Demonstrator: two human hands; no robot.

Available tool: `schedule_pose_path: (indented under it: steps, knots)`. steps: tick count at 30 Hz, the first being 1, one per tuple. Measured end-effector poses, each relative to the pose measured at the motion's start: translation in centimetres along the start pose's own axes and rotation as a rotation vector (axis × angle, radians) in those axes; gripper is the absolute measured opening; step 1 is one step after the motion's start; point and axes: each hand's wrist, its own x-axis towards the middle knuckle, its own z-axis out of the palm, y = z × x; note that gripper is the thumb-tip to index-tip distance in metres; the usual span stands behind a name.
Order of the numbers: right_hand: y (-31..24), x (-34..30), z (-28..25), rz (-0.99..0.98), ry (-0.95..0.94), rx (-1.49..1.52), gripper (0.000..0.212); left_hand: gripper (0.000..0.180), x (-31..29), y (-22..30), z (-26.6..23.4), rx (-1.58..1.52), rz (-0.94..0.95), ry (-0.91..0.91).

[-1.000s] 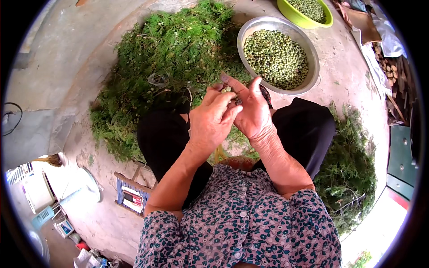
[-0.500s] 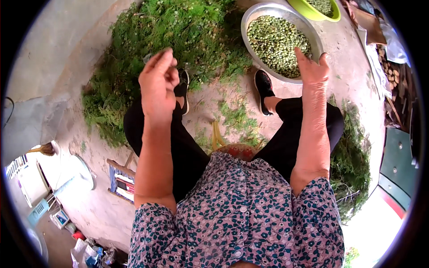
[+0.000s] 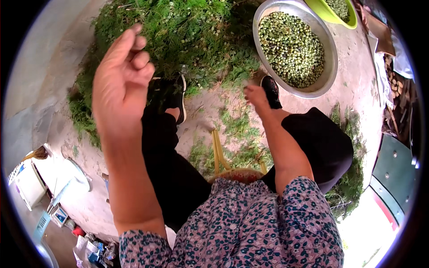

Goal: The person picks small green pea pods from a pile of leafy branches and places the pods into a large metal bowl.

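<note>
Raised at the left, my left hand (image 3: 120,80) has loosely bent fingers with gaps between them, and I see nothing held. It is above the edge of a big heap of feathery green branches (image 3: 178,40) dotted with small pale-green berries. My right hand (image 3: 258,98) is low between my feet, beside my right shoe, its fingers bent and slightly smeared. Whether they hold anything does not show. Beyond that hand stands a wide metal basin (image 3: 330,58) with many round green berries (image 3: 292,49) in it.
A yellow-green plastic basin (image 3: 319,12) with more berries stands behind the metal one. Green sprigs (image 3: 237,120) litter the floor between my black shoes (image 3: 270,91). Yellow stool legs (image 3: 217,152) show below me. More branches (image 3: 348,178) lie at my right; a broom (image 3: 38,154) is far left.
My right hand has left the basin's near rim, moving left and down toward the space between my feet. My left hand has moved left and looks larger. The view has shifted a little.
</note>
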Motion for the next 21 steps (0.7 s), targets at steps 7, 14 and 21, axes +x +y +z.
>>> schedule_pose_path:
  steps: [7, 14, 21]
  knots:
    - [-0.6, 3.7, 4.5, -0.463, -0.023, -0.836, 0.054, 0.028, -0.5, 2.0, 0.4, 0.058, -0.035, -0.073]
    - [-0.1, 1.3, 7.3, -0.404, -0.151, -1.015, 0.061, 0.032, -0.9, 2.0, 2.1, 0.126, -0.102, -0.086]
    - [9.2, -0.1, 4.4, -0.567, 0.279, -0.805, 0.025, 0.032, -0.3, 1.8, 1.7, 0.128, -0.149, -0.173]
